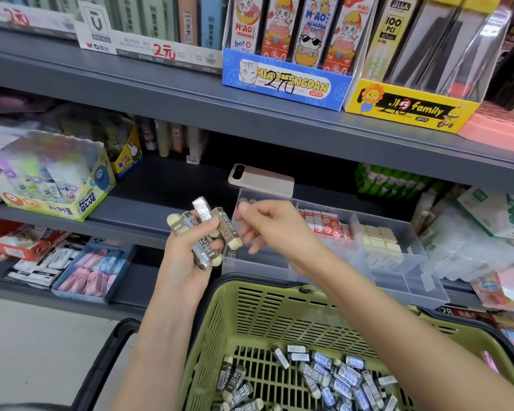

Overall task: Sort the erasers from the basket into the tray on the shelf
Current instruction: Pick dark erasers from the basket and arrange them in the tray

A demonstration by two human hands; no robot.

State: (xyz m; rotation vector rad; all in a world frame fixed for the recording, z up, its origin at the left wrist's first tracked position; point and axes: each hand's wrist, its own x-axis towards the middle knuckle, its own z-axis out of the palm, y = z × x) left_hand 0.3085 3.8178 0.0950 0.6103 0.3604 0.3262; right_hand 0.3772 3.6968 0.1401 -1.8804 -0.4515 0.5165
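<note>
L hand [184,262]: fingers grip 2B eraser bunch [204,215], just beside left edge of clear tray [422,292]. R hand [276,226]: fingers loosely curled, nothing seen held, above tray's roomy left compartment. Green basket [220,307] rim below.

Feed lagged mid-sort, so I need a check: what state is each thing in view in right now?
left hand, gripping a bunch of wrapped erasers
right hand, fingers curled beside that bunch; whether it pinches one cannot be told
basket, holds many loose erasers
tray, on the shelf, holds red-and-white erasers and cream erasers
phone, lying flat behind tray
</note>
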